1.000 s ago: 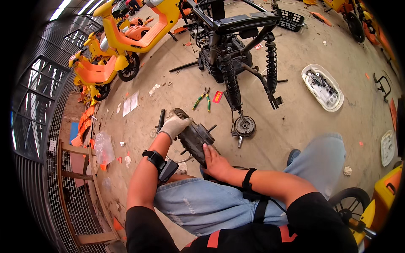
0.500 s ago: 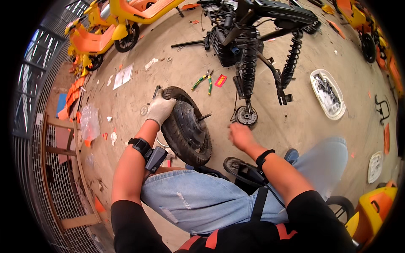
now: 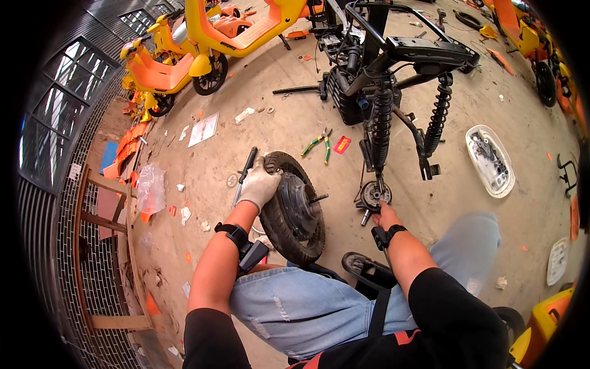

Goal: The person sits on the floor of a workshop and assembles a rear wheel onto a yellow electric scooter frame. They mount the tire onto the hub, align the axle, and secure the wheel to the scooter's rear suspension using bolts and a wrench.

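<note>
My left hand [image 3: 261, 184], in a pale work glove, grips the tyre of a scooter wheel [image 3: 298, 209] that stands tilted on the floor with its axle end sticking out. Right beside the glove is a tool with a black handle [image 3: 248, 161]; I cannot tell whether the hand touches it. My bare right hand [image 3: 385, 215] has its fingers closed at the lower edge of a round brake plate [image 3: 375, 194]. That plate hangs under the rear shock absorber [image 3: 381, 123] of a stripped scooter frame [image 3: 424, 49]. Next to these fingers a short silver cylinder [image 3: 365, 218] shows.
Green-handled pliers [image 3: 318, 143] and a red packet [image 3: 342, 145] lie ahead on the floor. To the right stands a white tray [image 3: 507, 184] of metal parts. Yellow-orange scooters [image 3: 239, 37] line the back. A clear plastic bag [image 3: 152, 187] lies left, by a wooden frame [image 3: 101, 184].
My right hand has moved from just short of the brake plate onto its lower edge. The silver cylinder has come into sight beside it. My left hand stays on the tyre; the whole view has shifted.
</note>
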Demonstrator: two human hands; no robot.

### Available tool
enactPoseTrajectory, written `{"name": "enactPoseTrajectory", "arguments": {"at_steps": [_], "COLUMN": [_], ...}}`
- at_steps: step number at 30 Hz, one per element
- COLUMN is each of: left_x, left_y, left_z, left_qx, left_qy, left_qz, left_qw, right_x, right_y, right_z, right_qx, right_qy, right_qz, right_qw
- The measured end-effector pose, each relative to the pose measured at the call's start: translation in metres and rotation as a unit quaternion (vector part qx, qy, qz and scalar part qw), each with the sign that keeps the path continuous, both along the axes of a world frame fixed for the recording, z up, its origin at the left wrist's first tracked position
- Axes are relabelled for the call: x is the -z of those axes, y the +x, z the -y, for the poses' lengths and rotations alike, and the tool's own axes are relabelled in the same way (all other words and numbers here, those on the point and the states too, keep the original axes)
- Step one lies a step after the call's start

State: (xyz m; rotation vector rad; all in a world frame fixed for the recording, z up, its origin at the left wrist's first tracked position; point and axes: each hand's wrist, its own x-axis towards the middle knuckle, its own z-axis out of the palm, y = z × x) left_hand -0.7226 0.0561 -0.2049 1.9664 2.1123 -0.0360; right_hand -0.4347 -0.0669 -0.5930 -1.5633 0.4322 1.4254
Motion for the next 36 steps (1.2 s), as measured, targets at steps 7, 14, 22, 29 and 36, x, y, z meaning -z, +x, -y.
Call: {"name": "enactPoseTrajectory", "arguments": {"at_steps": [7, 14, 22, 29, 36], "left_x": [-0.005, -0.001, 0.0, 0.001, -0.001], "left_y": [0.009, -0.002, 0.004, 0.004, 0.018], "left_z": [0.006, 0.003, 0.006, 0.008, 0.029], "left_qx": [0.007, -0.006, -0.009, -0.006, 0.026], "left_qy": [-0.007, -0.022, -0.032, -0.03, 0.022], "left_qz": [-0.016, 0.017, 0.024, 0.018, -0.063], "left_qw": [1.0, 1.0, 0.999, 0.999, 0.997], "right_x": [-0.009, -0.047, -0.094, -0.16, -0.192], "right_y": [0.006, 0.009, -0.003, -0.042, -0.056], "right_z": [-0.002, 0.031, 0.04, 0.0, -0.04], "right_qx": [0.014, -0.056, -0.229, -0.256, -0.349], "right_qy": [0.009, -0.001, 0.151, 0.249, 0.229], "right_qz": [0.033, 0.091, -0.073, -0.01, 0.212], "right_qw": [0.999, 0.994, 0.959, 0.934, 0.884]}}
